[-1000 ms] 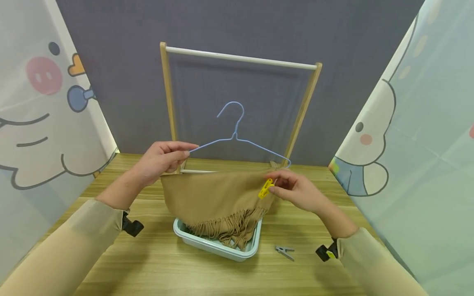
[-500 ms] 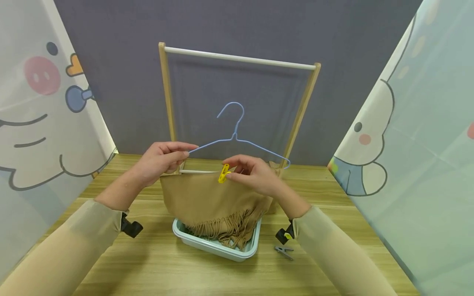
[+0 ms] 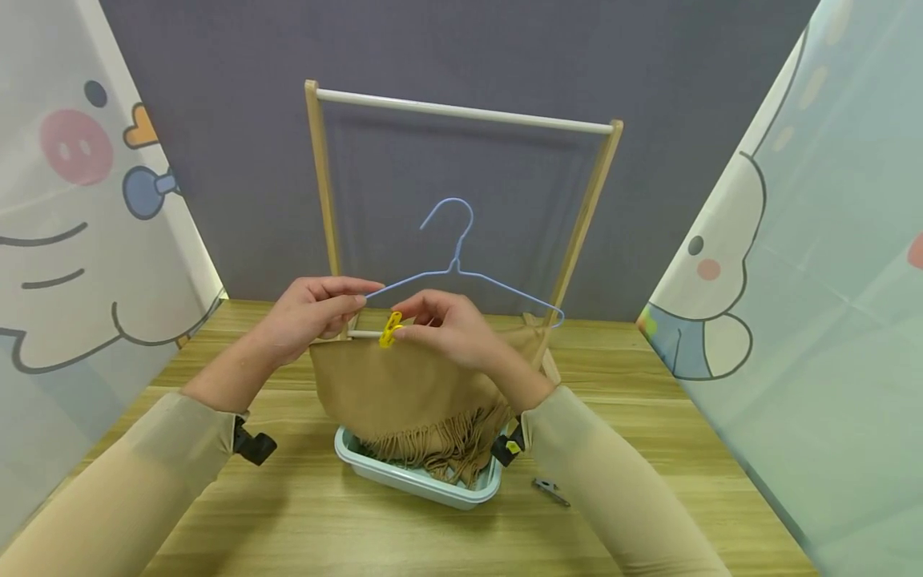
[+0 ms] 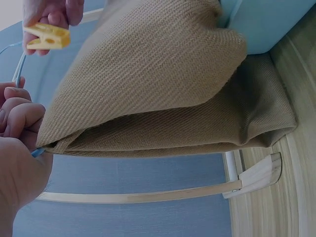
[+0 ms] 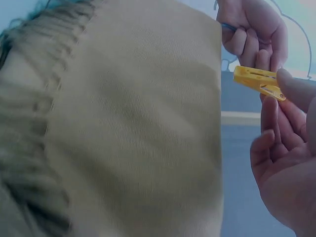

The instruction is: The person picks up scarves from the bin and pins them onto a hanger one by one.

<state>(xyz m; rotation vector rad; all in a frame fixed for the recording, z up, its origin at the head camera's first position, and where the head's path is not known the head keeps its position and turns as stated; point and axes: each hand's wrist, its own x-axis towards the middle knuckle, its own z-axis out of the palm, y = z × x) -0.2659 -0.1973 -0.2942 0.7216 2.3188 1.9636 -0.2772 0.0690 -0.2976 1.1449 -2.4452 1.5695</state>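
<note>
Left hand: and here in the head view the left hand (image 3: pixel 310 312) has thumb and fingers pinched on the sloping arm of the blue hanger (image 3: pixel 457 264); only the wrist views show the lower fingers so plainly curled, right by the cloth's corner

Right hand: over to the right hand (image 3: pixel 450 328), thumb and fingertips clamped on the yellow clip (image 3: pixel 391 328), just beside the left

Yellow clip: look at this, from the head it overlaps the top edge of the brown cloth (image 3: pixel 404 385), yet both wrist views show a gap between clip and fabric

Brown cloth: hanging below the hanger, fringe down at the pale blue basin (image 3: pixel 418 483); the left wrist view alone looks into the end of the fold, layers parted, a blue tip (image 4: pixel 37 152) of the hanger poking out by the hand

Hanger hook: upright and free in the head view, well below the white bar (image 3: pixel 461 112) of the rack

Rack foot: a close-up of the wooden foot (image 4: pixel 261 175) from the left wrist

Grey clip: only the head view catches the grey clip (image 3: pixel 551 492), lying on the table (image 3: pixel 324 521) near the right sleeve (image 3: pixel 613 473)
</note>
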